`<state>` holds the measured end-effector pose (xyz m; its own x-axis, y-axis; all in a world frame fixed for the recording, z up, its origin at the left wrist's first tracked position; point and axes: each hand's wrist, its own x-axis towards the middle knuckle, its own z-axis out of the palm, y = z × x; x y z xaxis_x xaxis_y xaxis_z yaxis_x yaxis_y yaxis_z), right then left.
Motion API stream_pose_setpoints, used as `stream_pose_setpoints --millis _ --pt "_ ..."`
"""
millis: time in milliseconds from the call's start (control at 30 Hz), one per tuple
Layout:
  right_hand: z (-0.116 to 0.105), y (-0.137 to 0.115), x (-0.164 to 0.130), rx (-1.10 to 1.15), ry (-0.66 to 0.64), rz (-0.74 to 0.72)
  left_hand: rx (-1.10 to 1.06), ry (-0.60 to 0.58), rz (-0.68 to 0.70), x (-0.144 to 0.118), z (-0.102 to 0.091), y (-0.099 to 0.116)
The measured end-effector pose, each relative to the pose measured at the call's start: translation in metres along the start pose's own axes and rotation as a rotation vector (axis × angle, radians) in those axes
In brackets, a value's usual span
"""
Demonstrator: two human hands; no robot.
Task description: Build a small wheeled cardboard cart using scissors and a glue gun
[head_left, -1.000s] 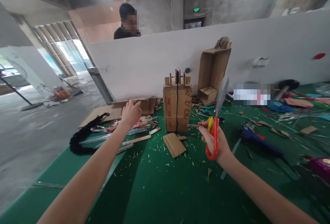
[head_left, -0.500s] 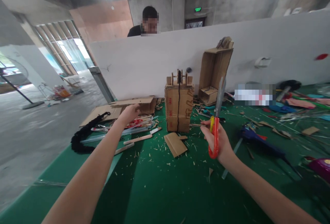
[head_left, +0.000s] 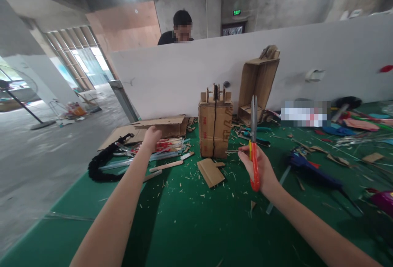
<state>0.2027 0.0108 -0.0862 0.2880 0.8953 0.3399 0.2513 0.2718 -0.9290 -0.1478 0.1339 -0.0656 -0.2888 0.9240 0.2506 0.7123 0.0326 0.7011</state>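
My right hand (head_left: pixel 260 170) grips red-handled scissors (head_left: pixel 254 168) upright, the blades shut and pointing at the ceiling. Its fingertips also pinch a thin wooden stick (head_left: pixel 232 151) that points left. Just beyond it stands a small cardboard block (head_left: pixel 215 130) with a black cord down its front. My left hand (head_left: pixel 151 137) reaches far forward and rests, fingers curled down, on a heap of sticks and red-handled tools (head_left: pixel 162 146) in front of flat cardboard sheets (head_left: pixel 159 124). What its fingers grasp is hidden.
The green table mat (head_left: pixel 196 222) is strewn with wood chips and a flat cardboard piece (head_left: pixel 210 172). A black braided rope (head_left: pixel 102 162) lies left, a blue tool (head_left: pixel 310 168) right. An open cardboard box (head_left: pixel 258 82) leans on the white partition (head_left: pixel 184 74); a person (head_left: pixel 181 27) stands behind it.
My left hand has dropped from above the cardboard sheets onto the heap of sticks. The scissors in my right hand have turned from tilted right to upright. The person behind the partition moved right.
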Motion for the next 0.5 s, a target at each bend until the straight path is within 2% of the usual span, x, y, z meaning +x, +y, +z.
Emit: stream_pose_setpoints --millis 233,400,500 --pt "0.001 -0.009 -0.008 0.022 -0.059 -0.066 -0.227 0.049 -0.094 -0.011 0.012 0.011" --pt "0.002 -0.008 -0.009 0.035 -0.068 -0.072 -0.507 0.077 -0.187 -0.012 0.005 0.02" --pt "0.001 -0.007 -0.007 0.008 -0.028 -0.046 -0.673 0.058 -0.237 -0.016 -0.002 0.024"
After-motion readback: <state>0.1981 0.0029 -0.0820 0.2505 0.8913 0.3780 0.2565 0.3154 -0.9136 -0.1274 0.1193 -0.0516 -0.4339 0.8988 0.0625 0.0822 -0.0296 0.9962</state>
